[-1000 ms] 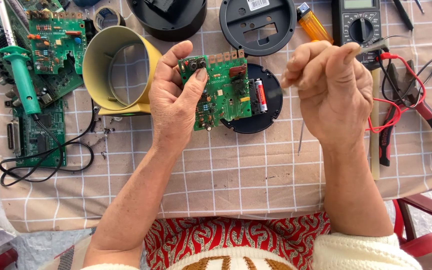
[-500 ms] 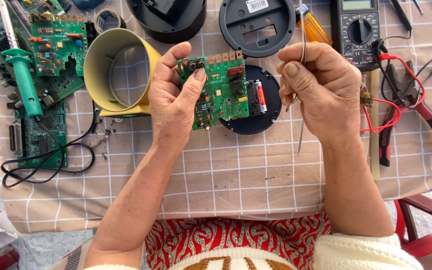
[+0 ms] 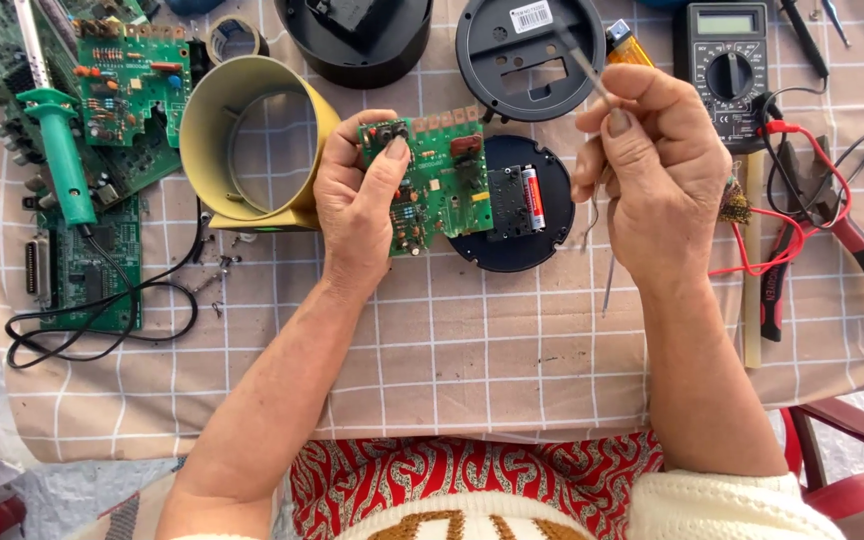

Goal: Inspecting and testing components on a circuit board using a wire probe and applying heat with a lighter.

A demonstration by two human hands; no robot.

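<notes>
My left hand [image 3: 357, 205] grips a green circuit board [image 3: 442, 180] by its left edge, thumb on its top left corner, holding it above a round black part with a battery [image 3: 520, 205]. My right hand [image 3: 652, 160] is to the right of the board, fingers pinched on a thin metal tool [image 3: 582, 65] whose tip points up and left over a round black cover [image 3: 527, 50]. A thin wire hangs down below that hand.
A yellow ring casing [image 3: 252, 140] lies left of the board. Other green boards [image 3: 117, 80] and a green soldering iron [image 3: 57, 160] sit at far left. A multimeter [image 3: 727, 60] with red leads, pliers [image 3: 857, 250] and an orange lighter [image 3: 624, 45] lie at right on the checked cloth [image 3: 452, 350].
My right hand has turned and shifted left, and the thin tool now points up and left from its fingertips. The left hand and board have stayed put.
</notes>
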